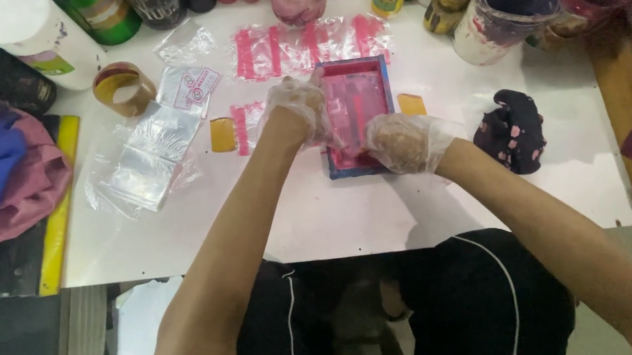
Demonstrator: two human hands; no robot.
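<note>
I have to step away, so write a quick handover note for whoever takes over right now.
Left hand, in a clear glove, grips the left edge of the small blue-framed screen on the white table. Right hand, gloved too, presses on its near right corner. Pink ink covers the screen. Printed pink strips lie behind it; clear unprinted bags wait at left. Stained rag at right.

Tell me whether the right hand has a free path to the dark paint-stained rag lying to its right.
Probably yes: the right hand rests on the blue-framed pink screen, and only bare white table lies between it and the dark rag.
</note>
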